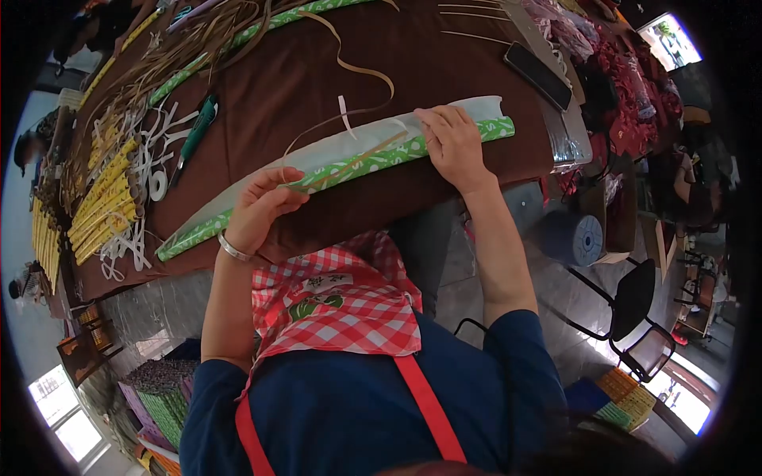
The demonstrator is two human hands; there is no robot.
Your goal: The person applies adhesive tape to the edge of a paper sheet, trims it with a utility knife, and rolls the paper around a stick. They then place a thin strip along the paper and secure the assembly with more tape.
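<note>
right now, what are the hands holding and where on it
The left hand pinches the green strip at its near edge, left of middle; the right hand presses on it near its right end.

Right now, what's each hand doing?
Left hand: closed, pinching the green paper roll.
Right hand: open, pressed flat on the same roll.

We wear a dark blue top (pixel 349 420) with sleeves (pixel 524 349) ending near the elbows. Over it we have a red-and-white checked apron (pixel 357 317) with plain red straps (pixel 429 408) and a white label (pixel 321 284) bearing dark characters above a green print. A slim silver bangle (pixel 232 247) rings the wrist of our left hand (pixel 262 205).
</note>
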